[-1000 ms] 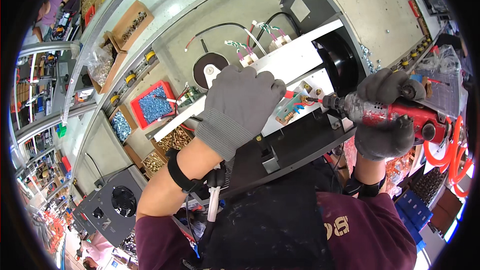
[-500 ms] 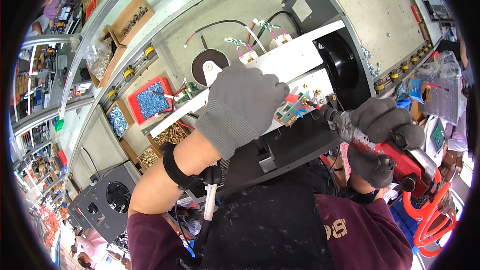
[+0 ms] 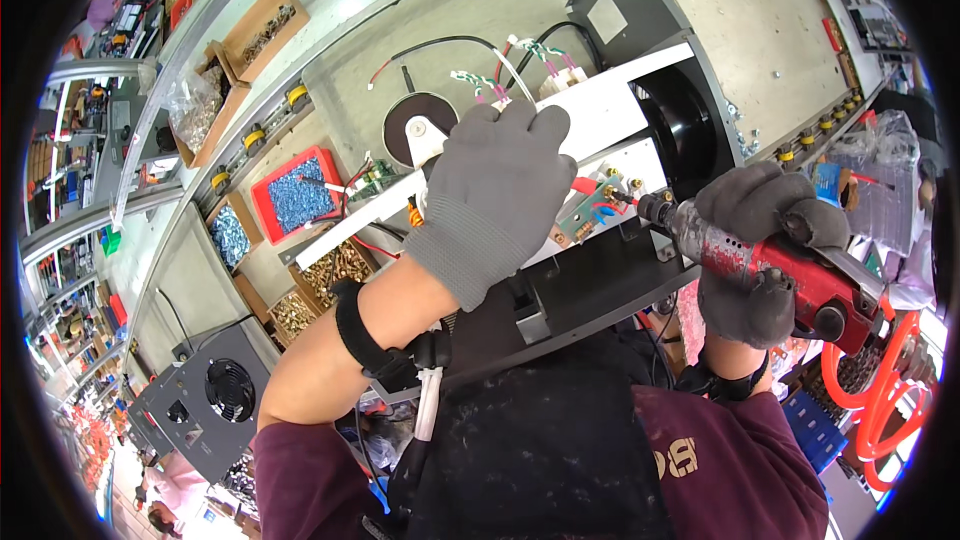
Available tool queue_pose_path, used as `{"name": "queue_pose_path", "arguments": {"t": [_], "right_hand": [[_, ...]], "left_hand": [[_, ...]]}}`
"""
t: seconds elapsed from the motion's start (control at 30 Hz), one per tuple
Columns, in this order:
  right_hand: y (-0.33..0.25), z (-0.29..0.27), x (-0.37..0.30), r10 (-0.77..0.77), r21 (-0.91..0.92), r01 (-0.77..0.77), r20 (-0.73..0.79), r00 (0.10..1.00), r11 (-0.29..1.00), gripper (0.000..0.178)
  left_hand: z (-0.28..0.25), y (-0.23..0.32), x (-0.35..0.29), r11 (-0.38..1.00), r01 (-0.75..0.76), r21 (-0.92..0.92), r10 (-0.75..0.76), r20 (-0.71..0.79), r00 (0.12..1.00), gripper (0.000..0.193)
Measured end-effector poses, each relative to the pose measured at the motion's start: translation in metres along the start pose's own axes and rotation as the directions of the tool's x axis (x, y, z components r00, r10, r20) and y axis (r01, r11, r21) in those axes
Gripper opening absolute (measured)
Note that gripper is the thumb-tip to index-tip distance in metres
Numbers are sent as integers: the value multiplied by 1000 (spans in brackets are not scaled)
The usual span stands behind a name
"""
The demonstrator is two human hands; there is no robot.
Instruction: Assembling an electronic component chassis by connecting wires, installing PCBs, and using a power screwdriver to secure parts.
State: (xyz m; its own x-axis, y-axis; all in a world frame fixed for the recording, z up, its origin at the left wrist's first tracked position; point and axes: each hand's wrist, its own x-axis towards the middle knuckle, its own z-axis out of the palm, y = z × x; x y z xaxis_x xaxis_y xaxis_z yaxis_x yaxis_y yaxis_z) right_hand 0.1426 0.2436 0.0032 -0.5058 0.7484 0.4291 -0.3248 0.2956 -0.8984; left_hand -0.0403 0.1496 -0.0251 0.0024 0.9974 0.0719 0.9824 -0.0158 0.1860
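My right hand (image 3: 755,250), in a dark grey glove, is wrapped round a red pistol-shaped air screwdriver (image 3: 735,252). The driver's bit points left at brass-coloured terminals beside a small green circuit board (image 3: 580,217); whether the tip touches a screw I cannot tell. My left hand (image 3: 505,170), gloved in grey, lies back-up across a white panel (image 3: 600,120) with bent fingers. Whatever its fingertips grip is hidden beneath it. Both sit over an opened black metal case (image 3: 600,275). Left of my left hand is a round dark toroidal part (image 3: 402,130) with a white bracket.
A red tray (image 3: 300,202) of bluish screws stands at left, near boxes of brass fittings (image 3: 335,275). Loose wires (image 3: 460,43) rise behind the panel. An orange coiled hose (image 3: 880,405) hangs at right. A grey case with a fan (image 3: 215,395) stands lower left.
My left hand has shifted slightly, its knuckles now less tightly curled. My right hand and the air screwdriver have moved a little, and the tool's rear has risen.
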Motion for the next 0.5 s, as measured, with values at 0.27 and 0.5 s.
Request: {"name": "queue_pose_path", "arguments": {"t": [0.27, 0.5], "right_hand": [[4, 13, 10, -13, -128, 19, 41, 999, 992, 37], [10, 18, 17, -77, 38, 71, 195, 978, 997, 37]], "left_hand": [[16, 1, -2, 999, 48, -25, -48, -16, 999, 10], [16, -3, -3, 1000, -12, -22, 11, -35, 999, 9]]}}
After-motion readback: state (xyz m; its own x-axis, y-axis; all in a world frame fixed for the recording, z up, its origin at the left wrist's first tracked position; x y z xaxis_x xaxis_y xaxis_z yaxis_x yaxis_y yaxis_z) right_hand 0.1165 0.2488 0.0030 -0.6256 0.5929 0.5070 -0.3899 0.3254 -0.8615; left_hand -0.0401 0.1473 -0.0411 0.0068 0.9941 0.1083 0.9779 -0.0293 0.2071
